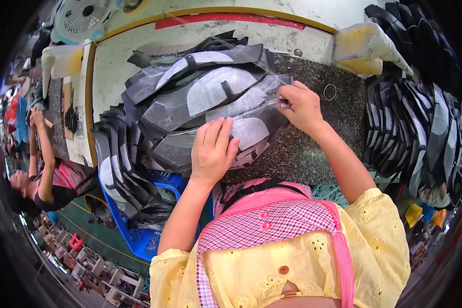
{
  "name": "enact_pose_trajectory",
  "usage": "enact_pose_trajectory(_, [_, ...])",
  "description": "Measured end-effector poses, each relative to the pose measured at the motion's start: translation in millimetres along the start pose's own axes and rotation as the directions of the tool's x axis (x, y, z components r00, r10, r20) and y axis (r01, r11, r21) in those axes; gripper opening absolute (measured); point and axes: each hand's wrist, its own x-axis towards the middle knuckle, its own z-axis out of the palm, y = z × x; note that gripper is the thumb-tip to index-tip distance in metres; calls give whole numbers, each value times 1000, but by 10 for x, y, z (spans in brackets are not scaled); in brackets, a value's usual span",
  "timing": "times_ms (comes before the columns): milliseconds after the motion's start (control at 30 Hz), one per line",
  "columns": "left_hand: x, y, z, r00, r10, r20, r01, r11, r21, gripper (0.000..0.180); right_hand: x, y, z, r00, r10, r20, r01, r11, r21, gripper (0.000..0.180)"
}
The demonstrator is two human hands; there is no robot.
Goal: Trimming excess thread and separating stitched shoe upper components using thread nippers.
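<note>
A heap of dark grey sheet pieces [177,110] with pale rounded patches lies on the table in front of me. On the nearest bundle [177,151] rests my left hand [212,150], its fingers stretched across the top and the thumb at the side. My right hand [303,105] is closed in a pinch at the bundle's right end. A thin pale band [246,111] runs across the bundle between both hands; exactly how it sits in the right fingers is hidden.
A blue plastic basket [138,241] with more pieces stands at lower left. Stacked pieces [395,128] hang at the right. A yellowish plastic container [355,49] and a pale ring [329,92] are on the table [339,118]. Far left, another person [51,179] works.
</note>
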Motion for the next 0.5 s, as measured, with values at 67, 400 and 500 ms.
enact_pose_trajectory(67, [67, 61, 4, 1000, 10, 7, -10, 1000, -12, 36, -101, 103, 91, 996, -65, -57, 66, 998, 15, 18])
enact_pose_trajectory(400, [382, 261, 184, 979, 94, 181, -118, 985, 127, 36, -41, 151, 388, 984, 154, -92, -112, 927, 358, 24])
enact_pose_trajectory(500, [405, 257, 184, 964, 115, 238, -161, 969, 187, 37, 3, 156, 416, 983, 104, -148, -54, 950, 308, 25])
